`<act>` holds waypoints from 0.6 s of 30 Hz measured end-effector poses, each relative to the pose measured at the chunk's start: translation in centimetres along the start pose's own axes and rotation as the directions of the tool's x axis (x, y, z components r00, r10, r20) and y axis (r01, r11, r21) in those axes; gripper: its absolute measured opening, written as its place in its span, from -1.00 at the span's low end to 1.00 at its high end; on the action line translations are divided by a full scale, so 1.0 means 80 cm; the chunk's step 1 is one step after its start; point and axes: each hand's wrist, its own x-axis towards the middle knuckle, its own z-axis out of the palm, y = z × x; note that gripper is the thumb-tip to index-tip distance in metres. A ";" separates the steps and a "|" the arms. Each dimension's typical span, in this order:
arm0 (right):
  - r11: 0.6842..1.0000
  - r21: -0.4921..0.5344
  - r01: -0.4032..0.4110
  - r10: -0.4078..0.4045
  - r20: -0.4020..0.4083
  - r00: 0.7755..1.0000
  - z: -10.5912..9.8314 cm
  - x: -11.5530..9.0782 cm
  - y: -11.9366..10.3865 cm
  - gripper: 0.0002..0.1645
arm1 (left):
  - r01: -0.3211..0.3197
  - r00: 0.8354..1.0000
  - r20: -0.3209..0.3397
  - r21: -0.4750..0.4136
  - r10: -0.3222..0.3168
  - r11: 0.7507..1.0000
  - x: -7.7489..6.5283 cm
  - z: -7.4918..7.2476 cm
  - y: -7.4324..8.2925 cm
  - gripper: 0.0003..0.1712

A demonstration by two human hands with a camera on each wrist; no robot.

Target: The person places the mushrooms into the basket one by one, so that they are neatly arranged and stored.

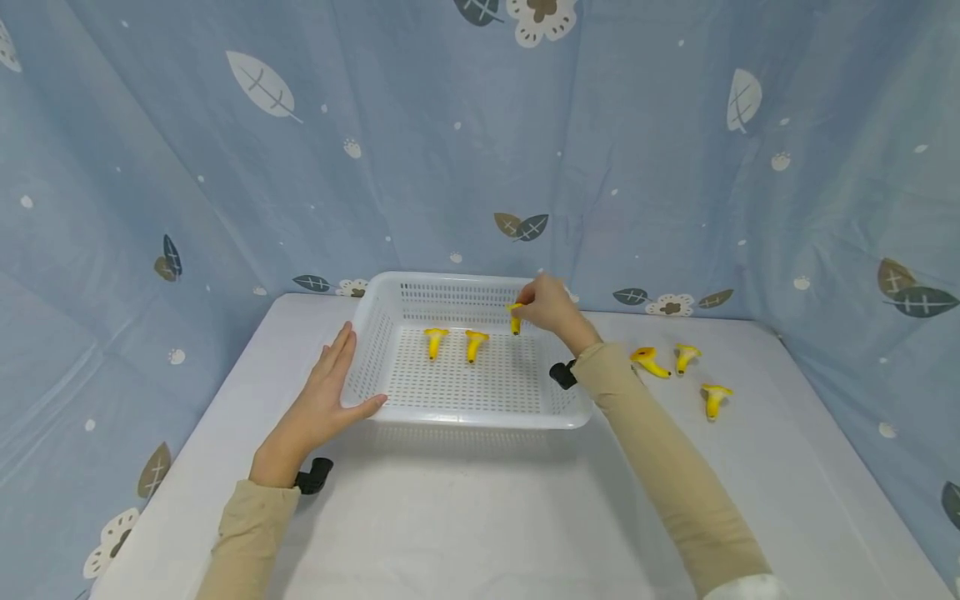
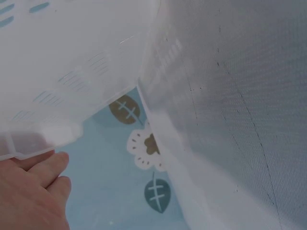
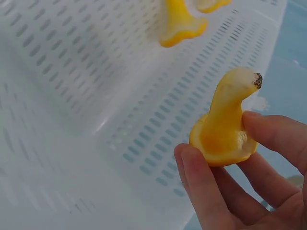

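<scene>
A white perforated plastic basket [image 1: 450, 417] stands on the table. Two yellow mushrooms, apparently chanterelles, lie on its floor: the left mushroom [image 1: 434, 342] and the middle mushroom [image 1: 473, 346]. My right hand [image 1: 551, 308] pinches a third mushroom [image 3: 225, 124] by its cap, above the right part of the basket; its dark-tipped stem points away from the fingers in the right wrist view. My left hand [image 1: 318, 404] rests against the basket's left front corner, fingers straight along the outer wall and thumb at the front rim. In the left wrist view those fingers [image 2: 50, 170] touch the rim from below.
Right of the basket, three more mushrooms lie on the white tablecloth [image 1: 480, 517]: one tipped mushroom [image 1: 651, 362], one behind [image 1: 686, 357] and one nearer [image 1: 715, 401]. A blue patterned curtain [image 1: 450, 167] hangs behind the table. Black wrist mounts [image 1: 313, 476] sit on both wrists.
</scene>
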 end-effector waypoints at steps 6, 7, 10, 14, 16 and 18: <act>0.999 -0.025 -0.028 0.028 0.019 0.999 0.004 0.008 0.003 -0.79 | 0.012 1.000 0.003 0.004 -0.012 1.000 0.000 0.001 0.000 0.25; 0.999 -0.026 -0.032 0.033 0.022 0.999 0.005 0.010 0.004 -0.79 | 0.017 1.000 0.007 0.004 -0.017 1.000 0.000 0.001 0.000 0.25; 0.998 -0.031 -0.049 0.050 0.028 0.998 0.010 0.015 0.005 -0.79 | 0.027 1.000 0.012 0.005 -0.027 1.000 0.000 0.001 0.000 0.25; 0.996 -0.028 -0.088 0.089 0.046 0.995 0.017 0.020 0.006 -0.81 | 0.026 1.000 0.011 0.008 -0.026 1.000 0.000 0.002 -0.001 0.25; 0.993 -0.026 -0.114 0.115 0.058 0.992 0.021 0.023 0.007 -0.83 | 0.015 1.000 0.005 0.010 -0.015 1.000 0.000 0.002 -0.002 0.25; 0.990 -0.042 -0.136 0.138 0.068 0.988 0.024 0.026 0.008 -0.86 | 0.005 1.000 -0.001 0.015 -0.005 1.000 0.001 0.003 -0.002 0.25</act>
